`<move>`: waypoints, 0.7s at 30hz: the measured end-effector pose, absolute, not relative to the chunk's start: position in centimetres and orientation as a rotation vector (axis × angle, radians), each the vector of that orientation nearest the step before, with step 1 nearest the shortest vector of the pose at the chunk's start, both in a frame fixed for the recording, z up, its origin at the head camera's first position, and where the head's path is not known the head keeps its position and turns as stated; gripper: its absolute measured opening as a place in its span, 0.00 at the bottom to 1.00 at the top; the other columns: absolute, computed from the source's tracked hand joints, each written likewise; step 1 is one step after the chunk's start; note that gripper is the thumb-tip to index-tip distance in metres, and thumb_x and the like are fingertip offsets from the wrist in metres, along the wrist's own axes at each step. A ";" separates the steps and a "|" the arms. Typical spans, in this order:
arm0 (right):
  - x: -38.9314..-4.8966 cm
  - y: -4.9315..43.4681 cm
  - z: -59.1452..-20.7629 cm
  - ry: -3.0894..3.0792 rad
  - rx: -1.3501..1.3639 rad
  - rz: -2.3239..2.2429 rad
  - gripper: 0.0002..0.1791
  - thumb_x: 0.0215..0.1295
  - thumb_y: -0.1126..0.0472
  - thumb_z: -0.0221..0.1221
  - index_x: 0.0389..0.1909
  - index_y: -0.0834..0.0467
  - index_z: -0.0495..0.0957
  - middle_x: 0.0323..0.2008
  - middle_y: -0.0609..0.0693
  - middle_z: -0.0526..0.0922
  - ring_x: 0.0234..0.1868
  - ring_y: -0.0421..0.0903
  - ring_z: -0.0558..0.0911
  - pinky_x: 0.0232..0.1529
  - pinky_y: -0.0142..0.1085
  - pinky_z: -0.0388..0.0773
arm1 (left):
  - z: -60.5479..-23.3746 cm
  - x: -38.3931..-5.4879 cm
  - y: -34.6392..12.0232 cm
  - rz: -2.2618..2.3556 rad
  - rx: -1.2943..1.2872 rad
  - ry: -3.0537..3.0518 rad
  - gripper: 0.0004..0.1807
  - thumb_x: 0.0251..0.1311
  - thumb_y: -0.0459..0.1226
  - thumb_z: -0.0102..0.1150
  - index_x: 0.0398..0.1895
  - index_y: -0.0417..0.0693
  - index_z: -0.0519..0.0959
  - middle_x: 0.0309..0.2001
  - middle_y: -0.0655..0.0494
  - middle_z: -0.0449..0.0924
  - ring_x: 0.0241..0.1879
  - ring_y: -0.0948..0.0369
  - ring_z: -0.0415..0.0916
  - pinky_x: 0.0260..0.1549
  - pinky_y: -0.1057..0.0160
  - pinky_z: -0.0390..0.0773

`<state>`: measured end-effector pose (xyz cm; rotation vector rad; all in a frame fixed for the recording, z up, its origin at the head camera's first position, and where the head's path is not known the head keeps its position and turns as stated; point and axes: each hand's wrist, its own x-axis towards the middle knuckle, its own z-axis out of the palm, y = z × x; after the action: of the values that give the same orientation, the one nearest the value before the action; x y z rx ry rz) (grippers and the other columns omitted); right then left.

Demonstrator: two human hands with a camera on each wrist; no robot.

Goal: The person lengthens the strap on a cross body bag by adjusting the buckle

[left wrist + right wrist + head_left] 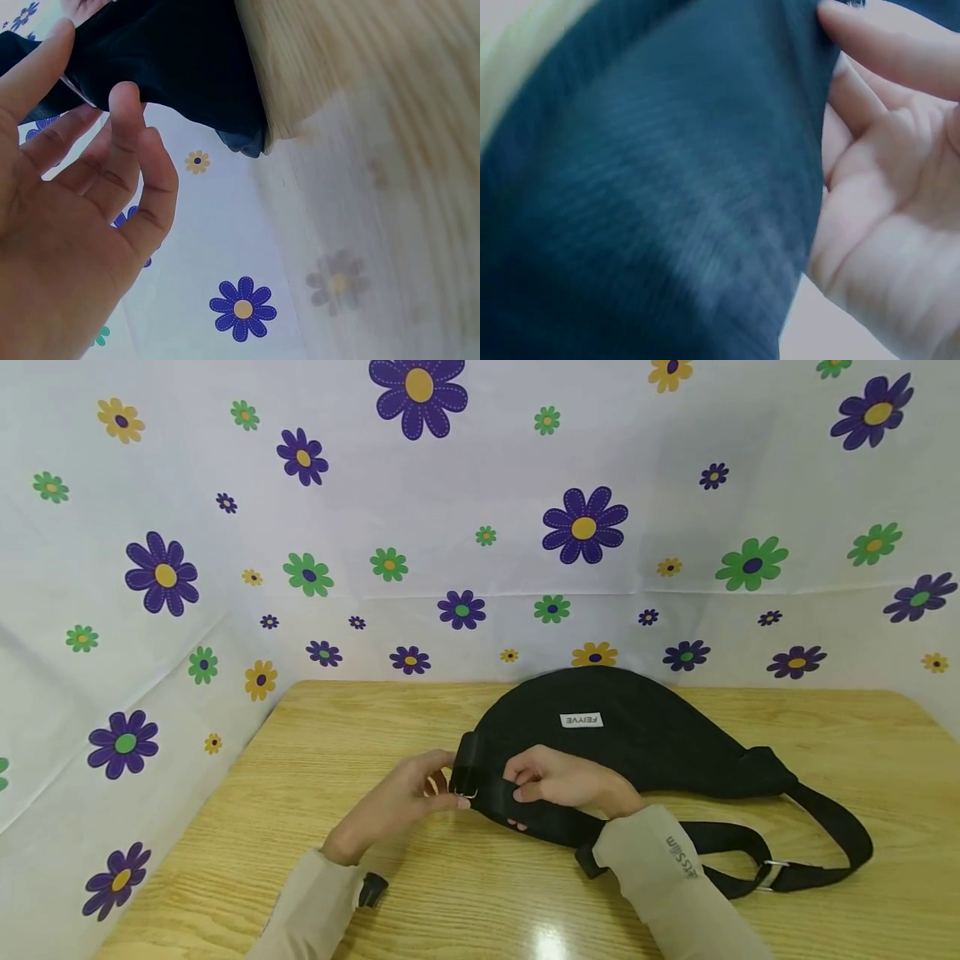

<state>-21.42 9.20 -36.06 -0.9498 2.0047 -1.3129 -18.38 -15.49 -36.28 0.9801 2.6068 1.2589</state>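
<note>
A black sling bag (622, 735) with a white label lies on the table. At its left end my left hand (408, 797) pinches the strap (469, 752) beside a metal ring (468, 794). In the left wrist view, the thumb and fingers of the left hand (75, 210) close around the black fabric near that ring (78, 91). Just to the right, my right hand (566, 779) grips a black strap piece between thumb and bent fingers. Black fabric (667, 187) fills much of the right wrist view, with the right hand (892, 172) along its edge.
A looped strap (847, 818) with a metal slider (771, 874) trails off the bag's right side. One black buckle (590, 862) sits by the right sleeve. Behind the wooden table (360, 718) hangs a flowered cloth (465, 493).
</note>
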 end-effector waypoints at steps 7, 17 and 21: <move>-20.9 7.4 -36.3 2.037 -0.889 -1.512 0.03 0.61 0.76 0.49 0.31 0.67 0.70 0.17 0.47 0.71 0.18 0.42 0.71 0.27 0.32 0.70 | -36.3 -18.2 -15.1 1.262 0.943 2.598 0.14 0.54 0.38 0.63 0.44 0.50 0.76 0.32 0.61 0.74 0.30 0.61 0.72 0.29 0.61 0.72; -20.5 6.2 -36.2 2.022 -0.765 -1.717 0.09 0.61 0.74 0.51 0.42 0.69 0.69 0.35 0.59 0.82 0.36 0.49 0.81 0.44 0.39 0.73 | -36.5 -18.3 -15.1 1.274 0.923 2.599 0.14 0.52 0.37 0.65 0.42 0.52 0.76 0.31 0.61 0.74 0.31 0.61 0.71 0.30 0.61 0.72; -20.5 6.2 -36.4 2.040 -0.782 -1.726 0.06 0.61 0.74 0.52 0.38 0.68 0.68 0.33 0.59 0.82 0.36 0.47 0.80 0.41 0.35 0.72 | -36.7 -18.3 -15.2 1.294 0.931 2.593 0.13 0.50 0.35 0.67 0.38 0.52 0.75 0.30 0.62 0.74 0.30 0.63 0.72 0.31 0.62 0.74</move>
<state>-20.51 6.15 -36.36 -0.7823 2.0400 -1.7264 -18.35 -15.21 -36.69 0.9312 2.5933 1.2944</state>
